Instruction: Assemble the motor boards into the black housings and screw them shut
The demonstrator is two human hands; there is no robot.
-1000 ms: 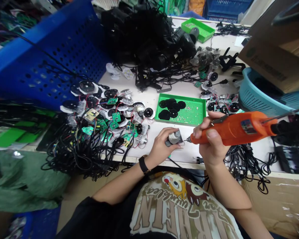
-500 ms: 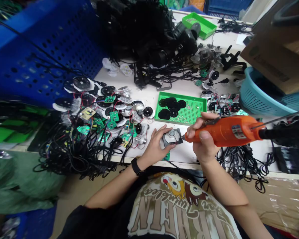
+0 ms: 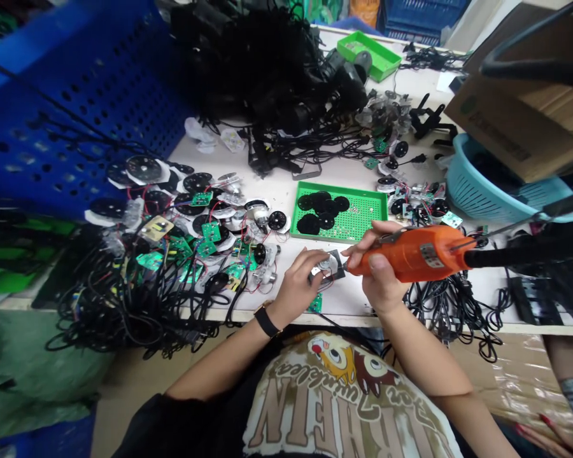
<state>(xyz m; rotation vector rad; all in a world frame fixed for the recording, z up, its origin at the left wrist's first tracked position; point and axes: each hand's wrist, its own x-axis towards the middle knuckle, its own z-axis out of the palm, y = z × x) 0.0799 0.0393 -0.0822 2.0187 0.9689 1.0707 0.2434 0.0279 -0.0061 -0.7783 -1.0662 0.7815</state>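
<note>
My right hand (image 3: 382,283) is wrapped round an orange electric screwdriver (image 3: 423,253), held nearly level with its tip pointing left. That tip meets the right side of a small round silver-and-white motor-like part (image 3: 332,262) on a dark square block (image 3: 339,273). Curled over the part from the left is my left hand (image 3: 300,280), thumb and fingers gripping it and hiding some of it. A green circuit board (image 3: 316,303) lies just below, near the table's front edge. Behind the hands stands a green perforated tray (image 3: 358,236) with black discs (image 3: 322,203) and tiny metal pieces.
Left of my hands lie tangled black cables (image 3: 134,318), circuit boards and motor units with black discs. A blue crate (image 3: 100,95) stands at far left. On the right are a light-blue basket (image 3: 482,184), a cardboard box (image 3: 516,114) and another person's hand (image 3: 547,436).
My left fingers have moved from the part's edges to over its top, covering more of it. The view has shifted slightly; the screwdriver tip stays at the part.
</note>
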